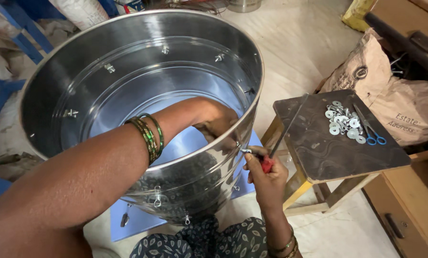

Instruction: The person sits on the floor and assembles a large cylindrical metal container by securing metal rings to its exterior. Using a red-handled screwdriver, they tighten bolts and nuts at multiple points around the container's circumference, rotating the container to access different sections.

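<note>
Beside a wooden stool (pixel 319 153), left hand (pixel 216 119) presses inside the steel drum (pixel 128 71); right hand (pixel 266 177) fingers grip a screwdriver (pixel 283 134) outside.

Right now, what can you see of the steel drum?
The drum is a big, shiny, open-topped metal cylinder, tilted toward the camera on a blue sheet. Small bolts ring its wall. The left hand reaches inside against the wall; outside, the right hand holds a red-handled screwdriver at the rim.

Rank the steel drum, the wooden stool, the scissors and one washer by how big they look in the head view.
1. steel drum, by far the largest.
2. wooden stool.
3. scissors with blue handles.
4. washer, smallest.
The drum sits nearer the camera, which exaggerates its lead.
</note>
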